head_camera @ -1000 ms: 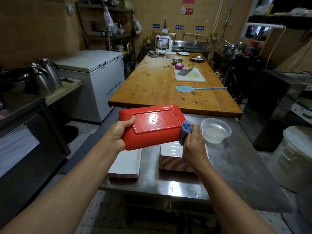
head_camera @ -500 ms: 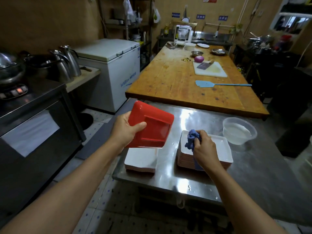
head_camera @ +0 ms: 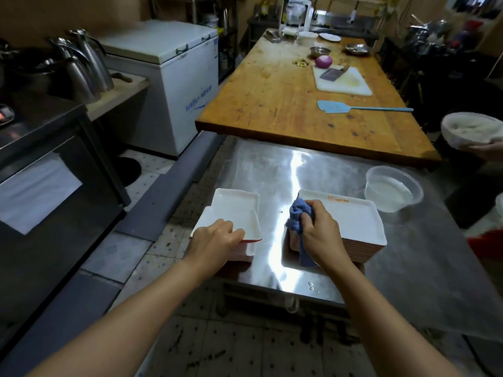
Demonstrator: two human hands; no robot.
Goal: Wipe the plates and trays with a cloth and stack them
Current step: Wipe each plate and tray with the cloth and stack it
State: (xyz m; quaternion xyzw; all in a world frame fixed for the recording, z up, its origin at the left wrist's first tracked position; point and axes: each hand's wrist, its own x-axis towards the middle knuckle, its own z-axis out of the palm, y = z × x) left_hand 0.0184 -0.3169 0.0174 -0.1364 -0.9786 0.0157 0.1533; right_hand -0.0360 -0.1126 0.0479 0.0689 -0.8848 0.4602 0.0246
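Left hand [head_camera: 215, 240]: fingers curled over the near right corner of the top tray [head_camera: 231, 219], gripping its edge. This tray lies white side up, its red underside showing at the corner just right of the fingertips. It sits skewed on the left stack [head_camera: 239, 198], whose far corner shows beyond the fingers.

Right hand [head_camera: 321, 235]: fingers clenched round a blue cloth [head_camera: 298, 216]. The cloth bunches out beyond the knuckles and a tail hangs down the near left side of the right stack [head_camera: 359, 221]. The hand rests on the near left corner of that stack. The stack's top tray is white, with an orange smear on its far rim, beyond and right of the fingers.

Both stacks stand on a steel table [head_camera: 313, 170], set apart by a bare strip of metal between the two hands. Right of the right hand and farther off, a clear bowl [head_camera: 393, 187] of water stands on the same table.

Beyond the steel table stands a wooden table [head_camera: 272, 104]. On it, near to far: a blue spatula [head_camera: 337, 106], a white board [head_camera: 345, 85] carrying a cleaver [head_camera: 332, 74], and a purple onion [head_camera: 324, 61].

Far left of the left hand: a white freezer [head_camera: 168, 77] and steel jugs [head_camera: 81, 66].

At the right edge, another person's hand holds a white bowl [head_camera: 471, 129].
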